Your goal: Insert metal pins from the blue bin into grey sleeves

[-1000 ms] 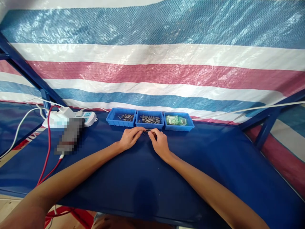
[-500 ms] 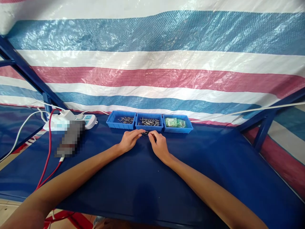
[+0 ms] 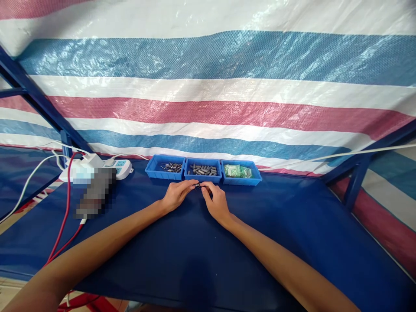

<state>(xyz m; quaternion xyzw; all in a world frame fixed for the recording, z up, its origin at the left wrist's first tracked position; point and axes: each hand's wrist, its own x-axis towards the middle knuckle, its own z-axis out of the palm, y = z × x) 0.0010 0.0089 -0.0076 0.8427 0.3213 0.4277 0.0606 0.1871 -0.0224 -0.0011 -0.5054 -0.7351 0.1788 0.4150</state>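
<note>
My left hand (image 3: 176,195) and my right hand (image 3: 216,202) meet just in front of the middle bin, each closed in a pinch. Between their fingertips are small thin dark pieces (image 3: 196,185) with a metallic glint; fingers cover part of them, so their exact kind and number do not show. Behind the hands stand three blue plastic bins in a row. The left bin (image 3: 156,174) has thin metal pin-like parts (image 3: 173,167) in it. Short grey metal cylinders (image 3: 203,170) lie in the middle bin (image 3: 202,178). Small greenish clear plastic packets (image 3: 238,170) fill the right bin (image 3: 242,180).
A white power strip (image 3: 124,169) with plugs sits at the left back of the blue table (image 3: 279,225). In front of it is a blurred-out dark object (image 3: 96,193) with a red cable (image 3: 67,208). A striped plastic sheet (image 3: 208,91) hangs behind.
The view has tilted slightly, so the bins appear a little lower. My hands keep pinching the small dark pieces, which have shifted slightly between the fingertips.
</note>
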